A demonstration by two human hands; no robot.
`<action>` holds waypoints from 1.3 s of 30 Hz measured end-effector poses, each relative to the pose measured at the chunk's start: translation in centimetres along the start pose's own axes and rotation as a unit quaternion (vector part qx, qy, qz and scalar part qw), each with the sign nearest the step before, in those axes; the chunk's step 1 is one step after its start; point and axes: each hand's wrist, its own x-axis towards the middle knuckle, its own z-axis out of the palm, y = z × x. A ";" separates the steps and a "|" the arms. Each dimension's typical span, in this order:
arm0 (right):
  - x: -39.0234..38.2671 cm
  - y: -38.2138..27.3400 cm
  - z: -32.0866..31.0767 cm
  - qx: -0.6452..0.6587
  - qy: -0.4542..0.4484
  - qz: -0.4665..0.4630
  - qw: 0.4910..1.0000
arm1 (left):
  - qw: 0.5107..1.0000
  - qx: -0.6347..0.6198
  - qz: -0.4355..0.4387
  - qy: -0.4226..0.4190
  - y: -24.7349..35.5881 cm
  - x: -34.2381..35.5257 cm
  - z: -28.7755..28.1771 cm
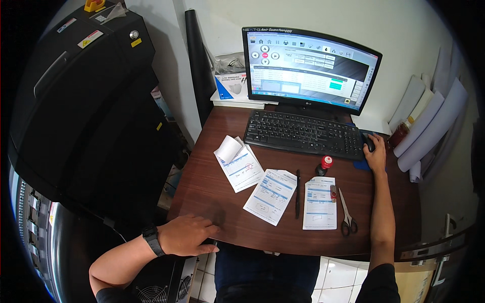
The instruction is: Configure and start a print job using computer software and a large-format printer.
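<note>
My right hand [375, 156] is curled over a black computer mouse [370, 142] on a blue mouse pad [361, 165], right of the black keyboard [303, 132]. At the desk's near left edge, my left hand [186, 236] lies palm down and holds nothing, its thumb over the edge. Between the hands are printed forms: one stack [241, 171] with a curled top sheet, a middle form [273, 197] and a right form [319, 212]. A black pen [298, 194] separates the latter two. On the right form's edge lies a small red-and-metal object [333, 193], beside open-bladed scissors [347, 217].
A red-topped stamp [326, 162] stands below the keyboard. Behind it, the monitor [313, 70] shows a control program. A mask box [235, 87] is left of the screen; paper rolls [422, 121] and a dark red bottle [400, 134] stand right. A large black machine [86, 111] flanks the desk.
</note>
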 end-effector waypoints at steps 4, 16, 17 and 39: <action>0.0 -0.2 0.0 -0.006 0.026 -0.013 1.000 | 1.000 -0.010 0.005 -0.010 -0.1 0.0 -0.1; 0.0 -0.4 -0.2 0.001 0.042 -0.048 0.998 | 1.000 -0.013 -0.005 -0.020 -0.1 0.0 -0.1; 0.0 -0.4 -0.2 -0.006 0.036 -0.048 0.998 | 1.000 -0.012 -0.004 -0.016 -0.1 0.0 -0.1; 0.0 0.0 0.0 -0.013 0.019 -0.018 1.000 | 1.000 -0.003 -0.002 -0.009 0.1 0.0 -0.2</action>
